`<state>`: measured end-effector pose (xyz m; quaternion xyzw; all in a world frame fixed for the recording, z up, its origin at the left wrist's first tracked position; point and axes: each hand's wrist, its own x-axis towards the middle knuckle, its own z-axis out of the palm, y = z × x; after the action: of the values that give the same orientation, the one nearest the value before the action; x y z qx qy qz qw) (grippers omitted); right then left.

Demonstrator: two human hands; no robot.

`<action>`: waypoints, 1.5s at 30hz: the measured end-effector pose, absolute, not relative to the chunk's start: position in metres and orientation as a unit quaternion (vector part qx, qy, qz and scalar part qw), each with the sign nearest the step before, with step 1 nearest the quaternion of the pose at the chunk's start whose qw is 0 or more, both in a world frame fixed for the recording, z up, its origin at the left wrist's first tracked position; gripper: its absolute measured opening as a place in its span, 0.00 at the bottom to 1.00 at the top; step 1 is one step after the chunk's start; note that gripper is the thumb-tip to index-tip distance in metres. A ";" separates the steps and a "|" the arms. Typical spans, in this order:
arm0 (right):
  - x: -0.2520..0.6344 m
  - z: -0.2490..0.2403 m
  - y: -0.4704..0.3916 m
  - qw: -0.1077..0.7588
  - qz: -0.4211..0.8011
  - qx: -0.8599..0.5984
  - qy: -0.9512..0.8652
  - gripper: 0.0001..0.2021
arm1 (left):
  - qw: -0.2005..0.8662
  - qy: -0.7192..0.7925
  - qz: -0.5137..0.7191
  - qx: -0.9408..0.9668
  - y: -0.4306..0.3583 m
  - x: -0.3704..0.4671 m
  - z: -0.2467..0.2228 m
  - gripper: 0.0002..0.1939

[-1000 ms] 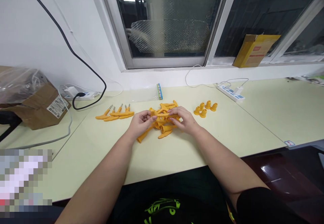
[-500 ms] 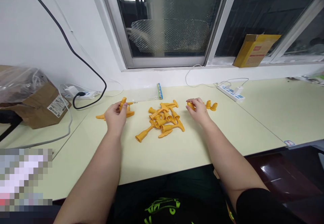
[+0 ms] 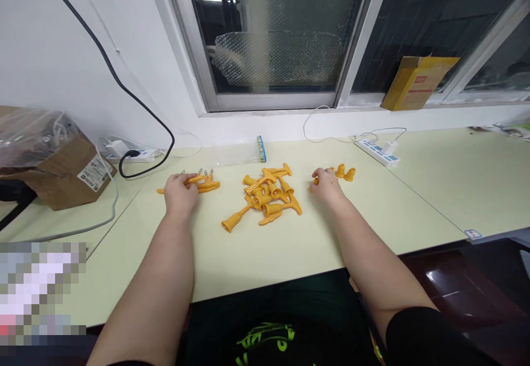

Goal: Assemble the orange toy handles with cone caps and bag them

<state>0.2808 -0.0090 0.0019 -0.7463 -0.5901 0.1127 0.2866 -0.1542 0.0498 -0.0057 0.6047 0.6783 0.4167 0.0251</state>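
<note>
My left hand (image 3: 181, 190) is closed on a yellow T-shaped handle piece at the left, its spiral metal tip pointing away from me. More yellow handle pieces (image 3: 209, 186) with metal spirals lie beside and under it on the table. My right hand (image 3: 327, 185) has its fingers closed round a yellow cup-shaped piece, mostly hidden by the fingers, low over the table. Just beyond that hand, yellow cup pieces (image 3: 350, 174) stand on the tabletop. Between my hands is a pile of yellow corkscrew-like pieces (image 3: 269, 195), handles and ribbed sleeves together.
A clear plastic bag (image 3: 238, 153) lies behind the pile. Power strips (image 3: 379, 152) rest near the wall on both sides. An open cardboard box (image 3: 78, 173) stands at the left, with a black cable (image 3: 120, 81) hanging nearby.
My left hand has lowered and moved slightly left, laying the handle piece down among the others. The right hand has moved a little right and down with its cup piece.
</note>
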 end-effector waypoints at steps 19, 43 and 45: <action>0.234 -0.021 -0.010 0.253 0.177 -0.591 -0.745 0.15 | 0.009 0.744 0.321 0.586 0.039 -0.138 0.007 0.21; 0.224 0.017 -0.021 0.513 0.658 -0.395 -0.385 0.08 | -0.019 0.321 0.396 0.860 0.000 -0.048 0.015 0.21; 0.223 0.017 -0.021 0.485 0.703 -0.385 -0.350 0.07 | -0.014 0.293 0.398 0.869 0.000 -0.046 0.016 0.22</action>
<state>0.2234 -0.0212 0.0171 -0.3854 -0.3501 0.7026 0.4850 -0.0456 0.0003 0.0161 0.8692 0.2931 0.3980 -0.0144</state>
